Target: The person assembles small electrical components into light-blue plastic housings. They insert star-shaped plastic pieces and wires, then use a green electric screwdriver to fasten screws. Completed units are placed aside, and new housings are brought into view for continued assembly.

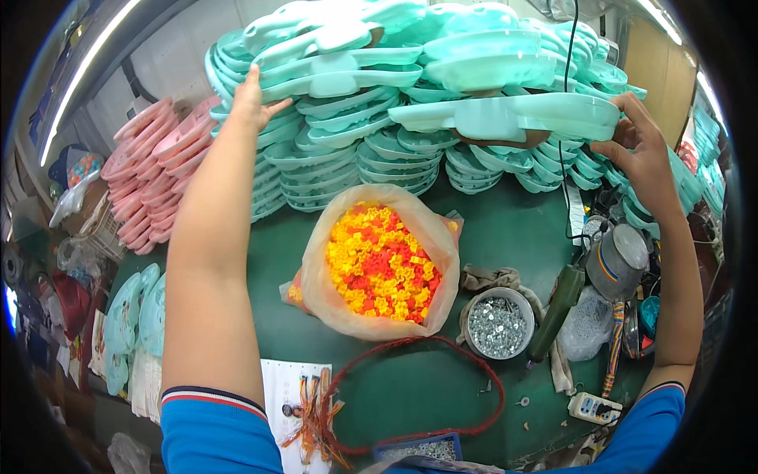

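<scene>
Turquoise plastic shells [339, 75], rounded and shallow, are piled in tall stacks along the far side of the table. My left hand [254, 107] reaches up to the left end of the pile, its visible fingers spread against the shell edges. At the right, my right hand [643, 154] pinches the end of one long turquoise shell [553, 117] between thumb and fingers. That shell lies sideways in front of the stacks, its far end close to the others. Some of my left fingertips are hidden by the pile.
An open bag of yellow and red plastic pieces [383, 261] stands mid-table. Right of it are a bowl of screws [500, 324], a green power screwdriver [557, 312] and a power strip [594, 408]. Pink shells [146, 174] stack at left. A black cable [565, 170] hangs at right.
</scene>
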### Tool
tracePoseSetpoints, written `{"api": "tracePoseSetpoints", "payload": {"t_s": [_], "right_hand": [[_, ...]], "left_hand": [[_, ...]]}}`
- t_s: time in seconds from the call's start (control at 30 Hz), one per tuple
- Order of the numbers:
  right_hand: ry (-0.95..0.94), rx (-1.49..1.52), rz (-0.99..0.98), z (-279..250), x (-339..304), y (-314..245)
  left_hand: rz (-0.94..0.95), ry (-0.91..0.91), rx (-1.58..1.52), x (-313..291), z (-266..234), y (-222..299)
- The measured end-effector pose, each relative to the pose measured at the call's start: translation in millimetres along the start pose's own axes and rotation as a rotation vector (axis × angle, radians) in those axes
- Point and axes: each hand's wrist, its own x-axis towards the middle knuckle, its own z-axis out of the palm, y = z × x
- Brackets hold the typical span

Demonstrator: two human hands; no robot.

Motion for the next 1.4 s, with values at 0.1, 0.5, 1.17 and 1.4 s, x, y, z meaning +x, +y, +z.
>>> {"api": "tracePoseSetpoints", "payload": {"t_s": [0.1,0.5,1.17,1.4], "right_hand": [[0.090,-0.061,-0.133,17,0,17],[0.055,-0.028,-0.164,-6,-58,3],[-0.821,-0.939,-0.109,54,-147,50],[-0.627,-0.847,-0.024,85,-179,26]], "left_hand": [[-0.012,-0.004,-0.018,7,6,1],[-0.117,-0.227,0.022,-218,13,39],[0.715,-0.050,1.335,-210,-66,-131],[0.347,-0.080,1.390,-210,-97,-176]]}}
